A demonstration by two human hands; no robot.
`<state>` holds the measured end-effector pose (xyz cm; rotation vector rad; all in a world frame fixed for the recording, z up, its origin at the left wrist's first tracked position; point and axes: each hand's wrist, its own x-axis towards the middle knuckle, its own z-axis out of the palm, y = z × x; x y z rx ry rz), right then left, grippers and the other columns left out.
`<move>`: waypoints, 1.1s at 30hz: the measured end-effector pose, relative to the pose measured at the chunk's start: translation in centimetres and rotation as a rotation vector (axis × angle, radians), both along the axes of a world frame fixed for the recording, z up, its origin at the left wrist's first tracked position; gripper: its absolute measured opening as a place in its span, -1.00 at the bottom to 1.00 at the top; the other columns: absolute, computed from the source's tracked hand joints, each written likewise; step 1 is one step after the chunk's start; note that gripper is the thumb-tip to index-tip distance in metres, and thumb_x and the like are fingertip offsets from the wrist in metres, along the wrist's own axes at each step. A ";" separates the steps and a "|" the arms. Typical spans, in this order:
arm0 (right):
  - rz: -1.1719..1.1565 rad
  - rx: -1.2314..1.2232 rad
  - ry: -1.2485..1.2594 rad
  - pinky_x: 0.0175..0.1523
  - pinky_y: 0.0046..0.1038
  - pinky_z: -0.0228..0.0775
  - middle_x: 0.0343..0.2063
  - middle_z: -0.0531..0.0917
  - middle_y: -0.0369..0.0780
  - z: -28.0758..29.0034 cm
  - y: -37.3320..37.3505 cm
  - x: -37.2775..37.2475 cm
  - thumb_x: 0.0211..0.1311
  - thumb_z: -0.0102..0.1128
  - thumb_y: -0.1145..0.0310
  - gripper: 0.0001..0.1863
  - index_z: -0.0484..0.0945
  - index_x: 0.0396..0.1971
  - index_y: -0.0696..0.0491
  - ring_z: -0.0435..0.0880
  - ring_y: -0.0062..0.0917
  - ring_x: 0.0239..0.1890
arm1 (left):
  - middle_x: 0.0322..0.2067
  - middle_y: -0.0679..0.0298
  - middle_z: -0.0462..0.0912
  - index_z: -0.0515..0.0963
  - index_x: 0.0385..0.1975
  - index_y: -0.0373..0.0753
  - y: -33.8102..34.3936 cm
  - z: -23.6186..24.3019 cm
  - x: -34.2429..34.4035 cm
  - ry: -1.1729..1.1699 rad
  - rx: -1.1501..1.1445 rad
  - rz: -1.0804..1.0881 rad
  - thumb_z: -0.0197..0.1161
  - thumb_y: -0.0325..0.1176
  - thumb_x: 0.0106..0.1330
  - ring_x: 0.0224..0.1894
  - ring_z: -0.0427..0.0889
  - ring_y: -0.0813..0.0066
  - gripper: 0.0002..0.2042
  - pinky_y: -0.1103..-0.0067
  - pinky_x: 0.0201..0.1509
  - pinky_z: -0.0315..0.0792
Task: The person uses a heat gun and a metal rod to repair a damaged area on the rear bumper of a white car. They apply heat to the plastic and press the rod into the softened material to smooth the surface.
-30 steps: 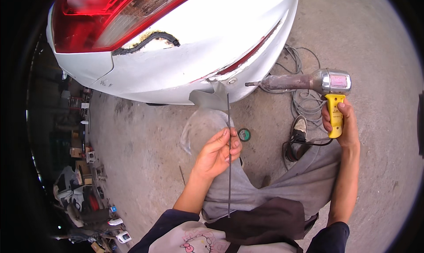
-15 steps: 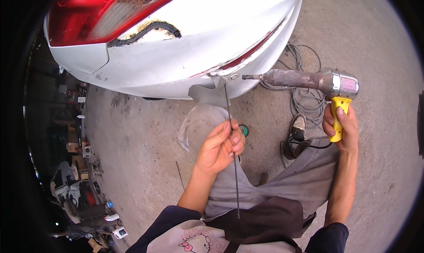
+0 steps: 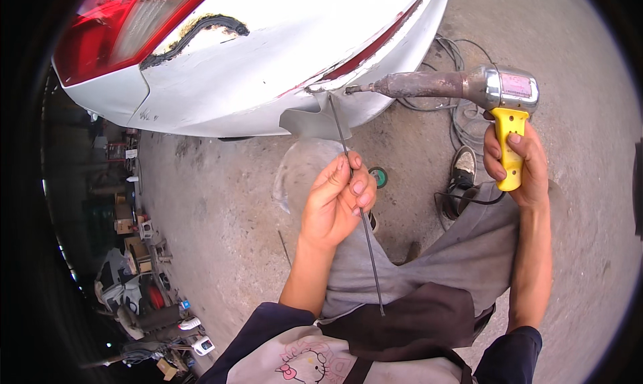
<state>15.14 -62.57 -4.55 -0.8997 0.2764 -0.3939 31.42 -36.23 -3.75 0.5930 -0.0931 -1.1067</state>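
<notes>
On the silver housing (image 3: 494, 87) of the hot-air gun (image 3: 462, 84), a pale pinkish label (image 3: 516, 86), with print too small for reading. On the light garment (image 3: 274, 370), pink lettering around a cartoon head, with a pink bow. Hot-air gun: long barrel (image 3: 422, 85), stained brown and dull; narrow nozzle (image 3: 364, 88); yellow handle (image 3: 511, 139) with small dark holes. Located at the right, pointing left to the white bumper (image 3: 248, 106), very near its damaged lower edge; touching or not, cannot tell. Right hand (image 3: 529, 157) closed around the yellow handle. Left hand (image 3: 336, 200) with thumb and fingers together, clamped on a thin dark rod (image 3: 370, 250). Rod straight and tilted, upper end in front of the grey flap (image 3: 308, 122) below the bumper's damage, near the nozzle; lower end above the dark cloth (image 3: 418, 320) on the lap.
</notes>
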 end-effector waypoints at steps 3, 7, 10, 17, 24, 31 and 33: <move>-0.008 -0.045 0.010 -0.57 -0.63 0.19 -0.49 0.42 -0.22 0.1 0.3 0.3 0.28 0.18 0.27 -0.53 0.34 0.07 0.24 0.36 -0.65 -0.66 | -0.43 0.28 0.45 0.39 -0.08 -0.26 -0.5 -0.2 0.0 0.002 0.001 0.006 -0.10 -0.22 0.60 -0.40 0.44 0.44 -0.77 0.63 -0.43 0.30; 0.009 -0.085 0.026 -0.57 -0.63 0.18 -0.51 0.42 -0.25 0.1 0.4 0.7 0.27 0.29 0.27 -0.52 0.36 0.05 0.20 0.36 -0.67 -0.67 | -0.44 0.28 0.45 0.40 -0.09 -0.26 -0.7 0.3 0.1 -0.008 0.017 0.015 -0.09 -0.22 0.60 -0.40 0.44 0.44 -0.77 0.63 -0.43 0.31; 0.001 -0.098 0.044 -0.58 -0.63 0.17 -0.53 0.41 -0.26 0.0 0.5 0.8 0.26 0.30 0.27 -0.53 0.37 0.04 0.19 0.34 -0.67 -0.68 | -0.44 0.28 0.45 0.41 -0.09 -0.26 -0.7 0.2 0.0 -0.015 0.019 0.019 -0.09 -0.22 0.60 -0.39 0.44 0.45 -0.77 0.63 -0.44 0.31; -0.008 -0.018 0.002 -0.61 -0.62 0.16 -0.54 0.42 -0.21 -0.2 0.6 0.7 0.34 0.09 0.13 -0.51 0.36 0.06 0.21 0.31 -0.65 -0.72 | -0.46 0.32 0.41 0.39 -0.09 -0.27 -1.0 0.1 -0.1 -0.032 0.038 0.042 -0.13 -0.24 0.61 -0.43 0.37 0.51 -0.77 0.66 -0.49 0.26; 0.011 -0.001 -0.003 -0.61 -0.61 0.16 -0.54 0.42 -0.18 -0.6 0.2 0.5 0.28 -0.01 0.20 -0.50 0.34 0.09 0.24 0.31 -0.62 -0.72 | -0.47 0.34 0.38 0.38 -0.08 -0.27 -1.5 0.3 -0.3 -0.038 0.050 0.058 -0.16 -0.25 0.62 -0.45 0.33 0.54 -0.77 0.66 -0.51 0.23; 0.018 0.001 0.016 -0.60 -0.61 0.17 -0.55 0.42 -0.18 -0.5 0.5 1.0 0.25 0.00 0.22 -0.50 0.33 0.09 0.25 0.33 -0.61 -0.71 | -0.43 0.29 0.44 0.39 -0.08 -0.25 -1.4 0.0 -0.2 -0.021 0.014 0.036 -0.08 -0.21 0.59 -0.38 0.44 0.43 -0.77 0.62 -0.42 0.30; 0.009 0.001 0.023 -0.60 -0.61 0.17 -0.55 0.42 -0.18 -0.5 0.6 1.0 0.25 -0.01 0.22 -0.50 0.33 0.09 0.25 0.33 -0.62 -0.71 | -0.43 0.29 0.43 0.38 -0.08 -0.24 -1.7 0.1 -0.4 -0.023 0.025 0.040 -0.08 -0.21 0.59 -0.37 0.44 0.43 -0.78 0.62 -0.41 0.30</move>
